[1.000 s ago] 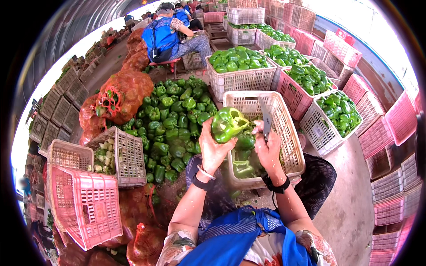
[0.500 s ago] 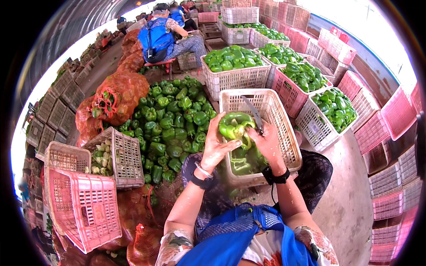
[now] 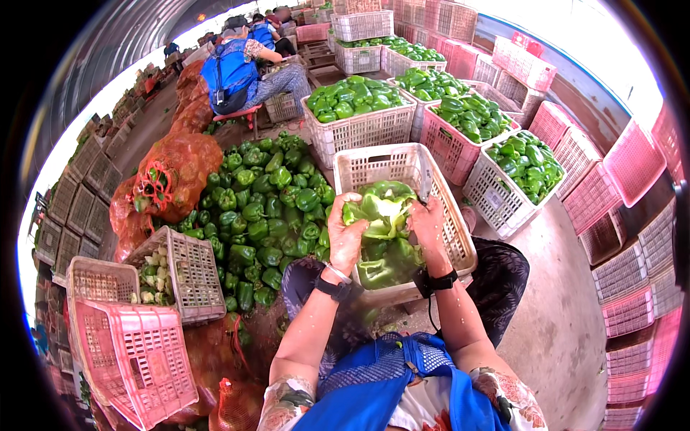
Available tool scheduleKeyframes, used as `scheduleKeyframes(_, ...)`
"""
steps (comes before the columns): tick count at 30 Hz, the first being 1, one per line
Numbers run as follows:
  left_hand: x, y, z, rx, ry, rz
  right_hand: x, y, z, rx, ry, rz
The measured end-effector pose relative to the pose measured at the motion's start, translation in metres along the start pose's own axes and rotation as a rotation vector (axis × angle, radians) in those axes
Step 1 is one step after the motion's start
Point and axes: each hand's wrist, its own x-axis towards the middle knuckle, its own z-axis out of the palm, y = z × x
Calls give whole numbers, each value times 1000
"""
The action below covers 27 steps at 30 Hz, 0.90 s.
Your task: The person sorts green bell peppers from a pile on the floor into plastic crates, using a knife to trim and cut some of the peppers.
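Observation:
A green bell pepper (image 3: 379, 215), split wide with its pale inside showing, is held between my two hands over a white plastic crate (image 3: 471, 248). My left hand (image 3: 346, 233) is closed on its left side, thumb at the front. On the opposite side my right hand (image 3: 430, 228) grips the pepper's edge and also keeps a knife (image 3: 424, 172), its blade pointing up and away from me. Below, in the crate between my knees, lie cut pepper pieces (image 3: 388, 269).
Whole green peppers (image 3: 269, 208) form a heap left of my knees. Pepper-filled crates (image 3: 359, 133) stand ahead and to the right. A crate of pepper cores (image 3: 188, 269), a pink crate (image 3: 144, 352) and orange mesh sacks (image 3: 180, 172) are at left. Another person (image 3: 241, 72) sits further ahead.
The pepper has been pulled from a ring-like opening into a wider, spread shape. My hands have moved slightly apart, and the knife blade now stands more upright. The whole view has shifted a little.

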Motion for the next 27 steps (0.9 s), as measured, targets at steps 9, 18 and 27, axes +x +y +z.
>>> scheduleKeyframes(9,13,-22,10,-354,48,-14,22,46,-17,390,205,350)
scheduleKeyframes(18,27,-37,-17,-16,110,-77,41,42,-46,429,199,248)
scheduleKeyframes(27,26,-51,-12,-397,-129,-528,4,8,-11,39,-195,356)
